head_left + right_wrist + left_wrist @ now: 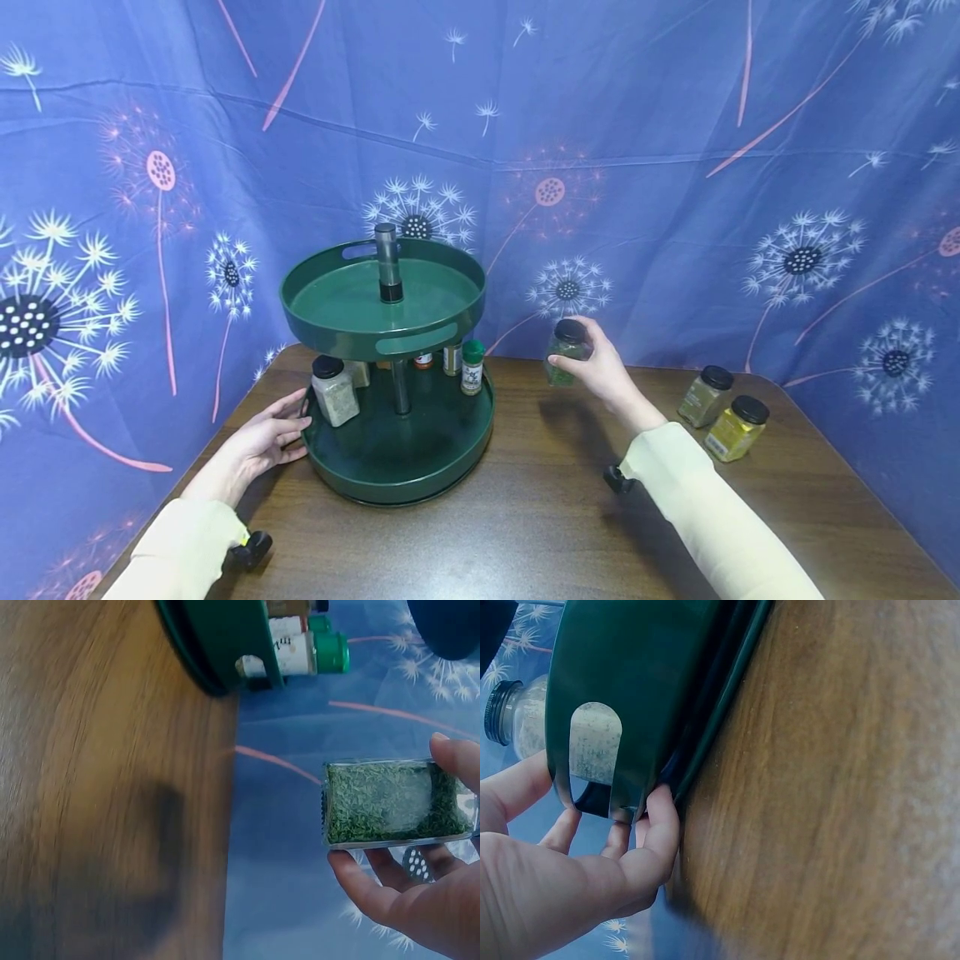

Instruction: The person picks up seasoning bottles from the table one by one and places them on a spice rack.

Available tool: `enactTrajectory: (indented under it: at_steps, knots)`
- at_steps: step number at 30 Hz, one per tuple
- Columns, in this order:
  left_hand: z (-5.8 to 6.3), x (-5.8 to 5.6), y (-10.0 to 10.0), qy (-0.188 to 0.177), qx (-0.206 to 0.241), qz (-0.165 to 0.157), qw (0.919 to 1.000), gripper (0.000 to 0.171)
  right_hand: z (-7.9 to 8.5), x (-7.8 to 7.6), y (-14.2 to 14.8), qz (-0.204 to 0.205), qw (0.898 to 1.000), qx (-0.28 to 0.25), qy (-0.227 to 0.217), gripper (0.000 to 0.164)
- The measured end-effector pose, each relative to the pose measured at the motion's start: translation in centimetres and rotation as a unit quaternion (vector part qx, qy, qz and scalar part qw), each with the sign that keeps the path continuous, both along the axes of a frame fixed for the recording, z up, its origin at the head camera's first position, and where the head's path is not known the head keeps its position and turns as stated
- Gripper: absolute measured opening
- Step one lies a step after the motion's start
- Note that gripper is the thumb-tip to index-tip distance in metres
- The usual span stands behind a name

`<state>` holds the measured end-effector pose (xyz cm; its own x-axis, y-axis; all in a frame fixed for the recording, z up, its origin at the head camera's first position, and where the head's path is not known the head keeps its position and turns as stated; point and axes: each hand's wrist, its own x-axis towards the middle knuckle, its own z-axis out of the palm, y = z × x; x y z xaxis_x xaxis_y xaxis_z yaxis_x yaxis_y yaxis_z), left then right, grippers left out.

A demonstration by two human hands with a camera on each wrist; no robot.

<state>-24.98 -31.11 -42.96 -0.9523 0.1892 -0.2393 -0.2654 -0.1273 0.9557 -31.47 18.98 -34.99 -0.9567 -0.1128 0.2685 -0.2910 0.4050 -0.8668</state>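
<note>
In the head view, my right hand (596,367) grips a square clear jar (561,350) with a black lid, raised above the table. Dried green herbs fill most of the jar (386,801) in the right wrist view, thumb on one side and fingers on the other. My left hand (262,442) touches the outer wall of the lower tier of a green two-tier turntable (397,479), its fingertips (660,802) beside the handle slot. Just inside that rim, a black-lidded jar of pale seasoning (335,396) stands on the lower tier.
Toward the back of the lower tier are a green-capped spice bottle (472,371) and several partly hidden containers. Two black-lidded jars, one olive-coloured (703,402) and one yellow (733,435), stand at the table's right. A blue dandelion-print cloth (637,208) hangs behind.
</note>
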Motion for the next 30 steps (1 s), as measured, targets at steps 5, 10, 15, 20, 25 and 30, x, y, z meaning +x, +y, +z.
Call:
enactTrajectory:
  at_steps: [5,10,15,20,25,30]
  knots:
    - [0.0,0.0,0.0,-0.001,0.002,0.000,1.0000,0.077,0.3,0.3,-1.0,0.009,1.000,-0.002,0.004,0.072]
    - [0.0,0.1,0.0,-0.001,0.007,0.000,1.0000,0.076,0.3,0.6,-2.0,0.023,1.000,-0.003,0.009,0.072]
    - [0.1,0.1,0.1,-0.002,0.003,0.001,1.0000,0.077,0.9,1.2,-3.3,0.052,0.999,-0.011,0.004,0.070]
    - [0.3,0.2,0.2,-0.001,0.002,0.001,1.0000,0.078,2.5,3.0,-5.0,0.072,0.997,-0.009,-0.001,0.068]
    - [0.4,0.3,0.2,0.000,0.005,0.002,1.0000,0.079,2.9,3.8,-6.2,0.081,0.997,-0.001,0.000,0.067]
    - [0.4,0.2,0.2,0.001,-0.003,-0.001,1.0000,0.079,1.2,2.3,-6.6,0.083,0.996,-0.011,0.008,0.068]
